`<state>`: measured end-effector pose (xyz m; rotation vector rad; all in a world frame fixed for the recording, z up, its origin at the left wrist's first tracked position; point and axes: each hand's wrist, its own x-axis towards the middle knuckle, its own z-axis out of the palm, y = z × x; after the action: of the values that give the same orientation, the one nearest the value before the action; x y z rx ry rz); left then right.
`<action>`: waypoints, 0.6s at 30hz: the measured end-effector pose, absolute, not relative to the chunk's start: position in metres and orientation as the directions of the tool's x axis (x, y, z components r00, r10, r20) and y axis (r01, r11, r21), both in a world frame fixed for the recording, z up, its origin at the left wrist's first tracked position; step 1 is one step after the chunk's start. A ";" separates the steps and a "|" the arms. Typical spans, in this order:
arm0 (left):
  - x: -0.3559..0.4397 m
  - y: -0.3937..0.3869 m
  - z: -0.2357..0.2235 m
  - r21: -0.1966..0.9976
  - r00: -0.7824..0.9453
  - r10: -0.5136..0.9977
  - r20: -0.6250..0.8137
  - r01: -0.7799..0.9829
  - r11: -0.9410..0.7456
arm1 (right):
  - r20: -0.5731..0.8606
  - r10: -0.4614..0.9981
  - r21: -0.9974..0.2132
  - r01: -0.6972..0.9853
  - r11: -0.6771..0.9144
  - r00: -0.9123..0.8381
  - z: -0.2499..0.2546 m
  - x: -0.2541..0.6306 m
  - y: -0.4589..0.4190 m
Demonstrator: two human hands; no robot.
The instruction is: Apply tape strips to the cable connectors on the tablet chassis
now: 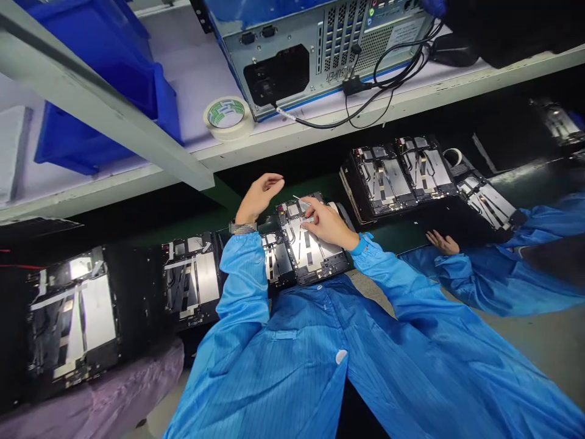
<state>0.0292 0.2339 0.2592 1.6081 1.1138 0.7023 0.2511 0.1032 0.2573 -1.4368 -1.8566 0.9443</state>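
- far left, blue plastic bins [168, 110] up on the shelf [176, 67]; below them an opened device [98, 311] with pale strips across it, purple cloth [128, 387] just beside it
- next along, another opened device with a strip near its top [208, 277]; above, a white tape roll [228, 119] lies near the shelf edge
- my left hand [261, 196] is up in the air, fingers loosely bent and a bit open; it's apart from the right one, with a wristband [244, 228] at the cuff
- middle, the main device [301, 244], right in front of me with its silver insides showing; a partly hidden device [280, 263] sits just left of it
- my right hand [333, 227] is over its upper half, thumb and fingers bent; a thin pale strip [298, 198] pokes out by the fingertips, can't tell if they're pinching it; computer case [301, 39] on the shelf above
- right side, two more devices [388, 183] side by side on a dark stack; then a co-worker's hand [444, 244], near another device [489, 204]
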 end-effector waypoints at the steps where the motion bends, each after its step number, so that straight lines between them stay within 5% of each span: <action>1: 0.018 0.225 0.254 0.954 0.309 0.949 -0.056 0.297 -0.041 | 0.033 0.967 -0.820 0.547 0.171 -0.252 0.253 0.245 0.107; 6: -0.013 0.166 0.214 0.975 0.062 0.993 -0.097 0.207 0.083 | 0.035 0.953 -0.798 0.566 0.208 -0.301 0.242 0.227 0.128; 18: 0.022 0.123 0.178 0.995 0.065 0.993 -0.103 0.021 0.102 | 0.082 0.895 -0.789 0.520 0.327 -0.438 0.249 0.212 0.151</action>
<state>0.0218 0.1226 0.1782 1.1770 1.2203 1.0765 0.2120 0.1509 0.2485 -1.2411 -2.0818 0.9575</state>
